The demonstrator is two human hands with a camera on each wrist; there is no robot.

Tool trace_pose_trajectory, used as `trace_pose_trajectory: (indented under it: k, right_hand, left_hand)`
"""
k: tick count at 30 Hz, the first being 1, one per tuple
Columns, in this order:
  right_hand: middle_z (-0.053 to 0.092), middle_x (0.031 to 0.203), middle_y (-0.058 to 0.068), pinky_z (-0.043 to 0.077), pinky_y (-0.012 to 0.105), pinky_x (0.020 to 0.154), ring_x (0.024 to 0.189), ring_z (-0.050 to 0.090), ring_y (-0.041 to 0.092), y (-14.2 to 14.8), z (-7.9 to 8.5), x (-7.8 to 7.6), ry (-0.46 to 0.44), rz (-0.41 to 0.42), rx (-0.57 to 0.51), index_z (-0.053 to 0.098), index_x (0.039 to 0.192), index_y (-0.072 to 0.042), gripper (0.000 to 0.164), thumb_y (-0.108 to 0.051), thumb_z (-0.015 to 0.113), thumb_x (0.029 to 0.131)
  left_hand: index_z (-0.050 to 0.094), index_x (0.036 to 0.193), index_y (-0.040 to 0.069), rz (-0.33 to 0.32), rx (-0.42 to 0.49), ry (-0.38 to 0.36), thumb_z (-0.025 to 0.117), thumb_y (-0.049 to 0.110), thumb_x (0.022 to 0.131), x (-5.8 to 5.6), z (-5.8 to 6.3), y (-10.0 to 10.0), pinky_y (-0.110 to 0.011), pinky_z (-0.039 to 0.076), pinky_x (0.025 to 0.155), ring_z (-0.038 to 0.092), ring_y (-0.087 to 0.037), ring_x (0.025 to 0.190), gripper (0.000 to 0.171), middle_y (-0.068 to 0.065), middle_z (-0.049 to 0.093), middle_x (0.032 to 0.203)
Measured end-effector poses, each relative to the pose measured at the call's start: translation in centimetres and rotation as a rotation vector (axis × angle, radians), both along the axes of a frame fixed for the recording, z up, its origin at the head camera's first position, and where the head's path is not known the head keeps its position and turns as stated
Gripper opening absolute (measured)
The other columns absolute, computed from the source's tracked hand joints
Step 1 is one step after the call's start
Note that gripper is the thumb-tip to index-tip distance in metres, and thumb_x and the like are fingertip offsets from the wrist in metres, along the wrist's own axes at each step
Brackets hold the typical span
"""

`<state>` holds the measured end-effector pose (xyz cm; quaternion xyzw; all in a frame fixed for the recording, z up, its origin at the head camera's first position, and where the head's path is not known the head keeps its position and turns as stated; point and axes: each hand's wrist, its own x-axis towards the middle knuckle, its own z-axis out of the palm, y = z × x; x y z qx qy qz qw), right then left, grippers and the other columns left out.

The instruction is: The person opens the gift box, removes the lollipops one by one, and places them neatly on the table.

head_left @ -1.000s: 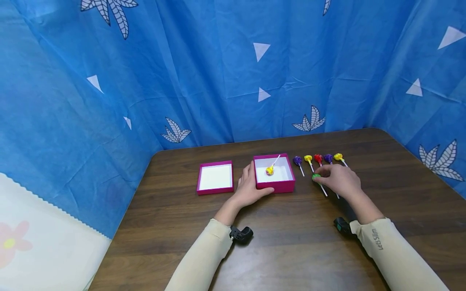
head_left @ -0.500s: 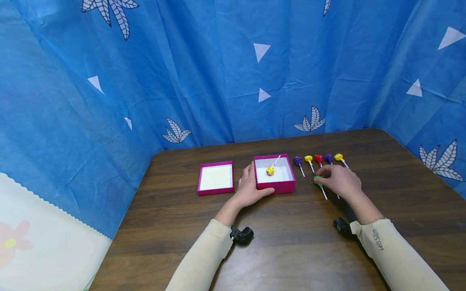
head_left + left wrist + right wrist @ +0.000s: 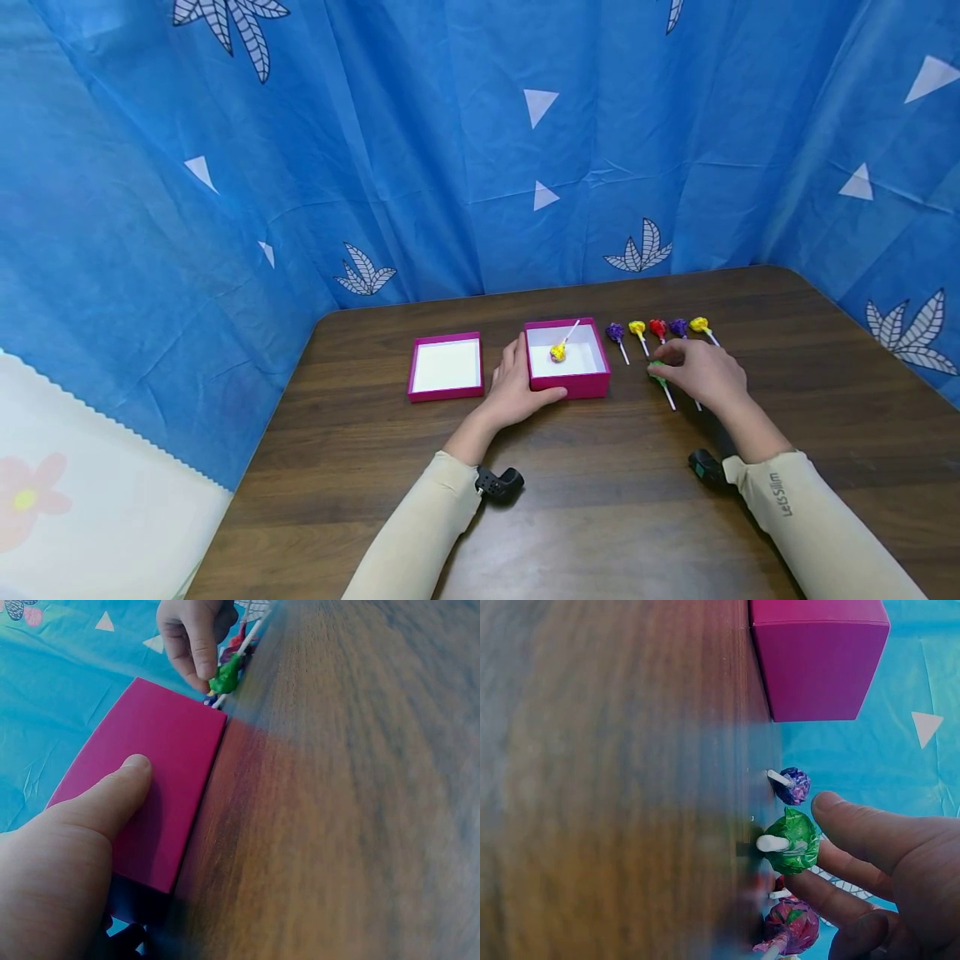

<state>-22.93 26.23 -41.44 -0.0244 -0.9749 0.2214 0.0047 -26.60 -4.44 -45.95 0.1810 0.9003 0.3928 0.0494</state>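
**Right hand on green lollipop, left hand steadies box**

Right hand (image 3: pixel 701 372) pinches green lollipop (image 3: pixel 656 369) lying on tabletop (image 3: pixel 615 500), just right of pink box (image 3: pixel 567 385). Left hand (image 3: pixel 513 385) lies relaxed against the box, thumb along its front. Yellow lollipop (image 3: pixel 557 352) inside. Lollipop row (image 3: pixel 657 328) behind; lid (image 3: pixel 445 367) left.

My right hand (image 3: pixel 705 372) shifts slightly right and near, dragging the green lollipop (image 3: pixel 657 369) a little nearer to me, away from the row; its stick now angles slightly steeper.
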Motion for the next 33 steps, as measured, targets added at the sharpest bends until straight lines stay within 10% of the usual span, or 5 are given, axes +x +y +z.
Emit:
trace_pose_trajectory:
  k: [21, 33]
  right_hand:
    - [0.069, 0.116, 0.018, 0.048, 0.04, 0.069, 0.093, 0.058, 0.031, -1.8, 3.8, -0.1, 0.128, 0.059, -0.036, 0.069, 0.123, -0.012, 0.039, -0.034, 0.072, 0.091]
    - [0.065, 0.131, 0.016, 0.047, 0.063, 0.096, 0.123, 0.055, 0.04, -5.3, 7.0, -1.1, 0.111, 0.191, -0.03, 0.068, 0.128, -0.017, 0.04, -0.029, 0.074, 0.09]
  left_hand:
    - [-0.003, 0.162, 0.019, 0.003, -0.003, -0.018, 0.075, 0.059, 0.078, -0.2, 0.0, -0.1, -0.055, 0.019, 0.122, 0.02, -0.027, 0.15, 0.121, -0.005, 0.01, 0.166]
    - [-0.002, 0.162, 0.018, 0.001, 0.002, -0.017, 0.075, 0.06, 0.078, -0.2, 0.1, -0.1, -0.056, 0.02, 0.122, 0.021, -0.027, 0.15, 0.121, -0.006, 0.011, 0.166]
